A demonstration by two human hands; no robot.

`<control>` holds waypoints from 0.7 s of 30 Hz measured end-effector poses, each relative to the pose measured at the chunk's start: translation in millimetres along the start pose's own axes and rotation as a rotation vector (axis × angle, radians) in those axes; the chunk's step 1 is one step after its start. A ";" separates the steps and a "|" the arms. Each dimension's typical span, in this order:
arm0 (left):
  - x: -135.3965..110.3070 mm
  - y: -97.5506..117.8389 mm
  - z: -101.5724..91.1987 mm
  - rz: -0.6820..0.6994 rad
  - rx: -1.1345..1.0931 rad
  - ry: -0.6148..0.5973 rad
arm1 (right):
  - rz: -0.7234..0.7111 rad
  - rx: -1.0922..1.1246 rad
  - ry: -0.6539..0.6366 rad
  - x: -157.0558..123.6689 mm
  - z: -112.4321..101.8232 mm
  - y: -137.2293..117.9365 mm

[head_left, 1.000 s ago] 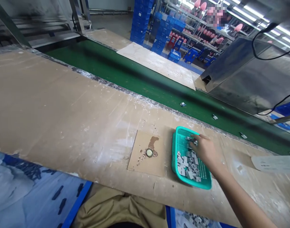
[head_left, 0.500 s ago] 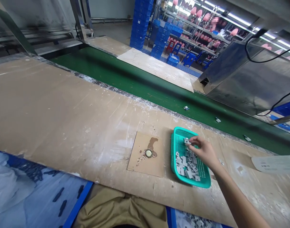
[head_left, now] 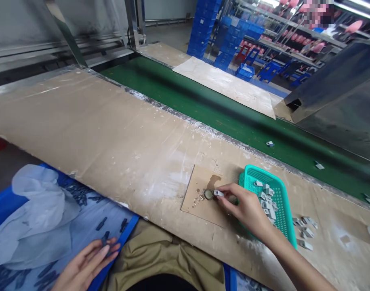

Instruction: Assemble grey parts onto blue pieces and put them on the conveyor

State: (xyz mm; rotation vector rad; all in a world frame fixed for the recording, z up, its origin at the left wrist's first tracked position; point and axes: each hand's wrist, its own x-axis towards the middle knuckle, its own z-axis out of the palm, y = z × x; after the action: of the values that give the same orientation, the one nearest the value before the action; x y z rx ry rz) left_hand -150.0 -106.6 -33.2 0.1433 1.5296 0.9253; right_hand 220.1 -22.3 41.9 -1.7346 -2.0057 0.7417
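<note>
My right hand (head_left: 248, 208) pinches a small grey-white block with a square hole (head_left: 218, 193) between thumb and fingertips. The block is right beside a bottle-cap-like round dish (head_left: 208, 195) with a pale inside, on a cardboard square (head_left: 200, 214) with wet brown stains. Behind that hand, a green plastic basket (head_left: 286, 206) holds several similar blocks. At the lower left, my left hand (head_left: 88, 262) closes its fingers around a small dark elongated piece (head_left: 105, 238), over a blue bin (head_left: 132, 220) with several such dark pieces.
Several loose grey blocks (head_left: 307, 232) lie right of the basket. A green conveyor belt (head_left: 203, 105) with a few blocks runs behind the worktable (head_left: 112, 141). A crumpled white plastic bag (head_left: 42, 202) lies in the blue bin. A metal housing (head_left: 339, 97) stands over the belt.
My right hand has moved left from the basket to the round dish, carrying a grey block. My left hand has come into view at the blue bin. The view has shifted left.
</note>
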 end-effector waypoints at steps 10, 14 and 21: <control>-31.5 8.4 77.2 0.166 0.059 -0.382 | -0.053 -0.036 -0.051 7.4 16.2 1.0; -30.5 4.9 104.1 0.211 0.040 -0.437 | 0.148 0.237 0.021 1.1 8.5 -12.0; -27.2 0.3 152.3 0.176 -0.180 -0.602 | 0.365 0.771 -0.018 -24.5 12.8 -50.7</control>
State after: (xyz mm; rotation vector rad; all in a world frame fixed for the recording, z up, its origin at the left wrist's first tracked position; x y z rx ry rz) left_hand -10.0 -52.4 4.0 0.3935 0.8837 1.0369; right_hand 176.7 -53.1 64.3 -1.5895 -1.1483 1.4160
